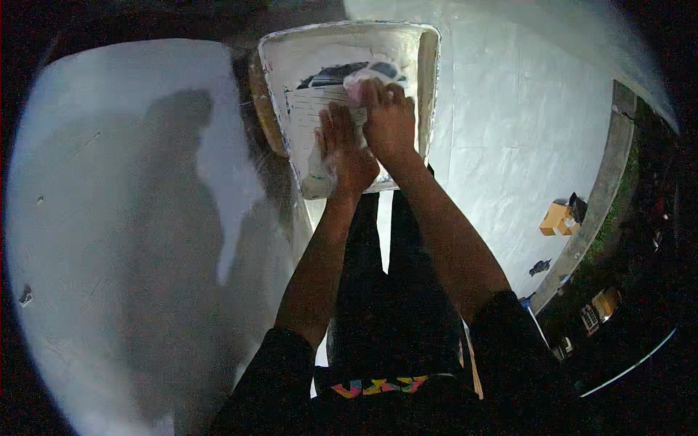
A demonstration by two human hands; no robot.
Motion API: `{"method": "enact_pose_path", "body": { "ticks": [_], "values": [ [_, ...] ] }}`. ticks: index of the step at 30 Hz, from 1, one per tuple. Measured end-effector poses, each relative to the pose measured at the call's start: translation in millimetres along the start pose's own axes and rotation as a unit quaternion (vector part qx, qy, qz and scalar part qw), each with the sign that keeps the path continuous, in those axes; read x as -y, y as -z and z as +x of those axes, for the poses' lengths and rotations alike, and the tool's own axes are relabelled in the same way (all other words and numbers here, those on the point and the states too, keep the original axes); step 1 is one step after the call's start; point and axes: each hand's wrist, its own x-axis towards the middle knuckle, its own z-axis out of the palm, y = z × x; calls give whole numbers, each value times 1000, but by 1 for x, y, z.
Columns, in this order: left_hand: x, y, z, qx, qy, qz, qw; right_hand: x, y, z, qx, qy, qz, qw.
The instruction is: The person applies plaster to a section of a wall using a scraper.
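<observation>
In front of me is a pale, tray-like surface (429, 94) with a raised, worn rim, wider at its far end. A white panel with thin dark lines (304, 116) lies in it, and a dark patch with whitish smears (327, 75) stretches across beyond that. My right hand (390, 123) is closed on a pinkish-white wad (358, 86), perhaps a cloth, pressed against the smeared patch. Flat on the lined panel, beside the right wrist, rests my left hand (347, 156) with its fingers stretched out. Its palm side is hidden.
A pale wall or panel (87, 174) at the left carries my shadow. Pale floor (509, 131) spreads to the right, where an open cardboard box (557, 219) stands near a dark scrap (539, 267). A grey kerb (607, 185) borders dark grass.
</observation>
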Motion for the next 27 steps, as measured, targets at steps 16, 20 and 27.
{"method": "enact_pose_path", "body": {
  "ticks": [16,20,27],
  "values": [
    [8,-2,-4,-76,-41,-15,996,-5,14,-5,62,-41,125,989],
    [-6,13,-2,-34,-23,-34,999,-25,17,5,-9,-81,98,992],
    [-8,5,-1,-52,-44,-17,998,-19,-5,-6,6,-50,8,999]
  ]
}}
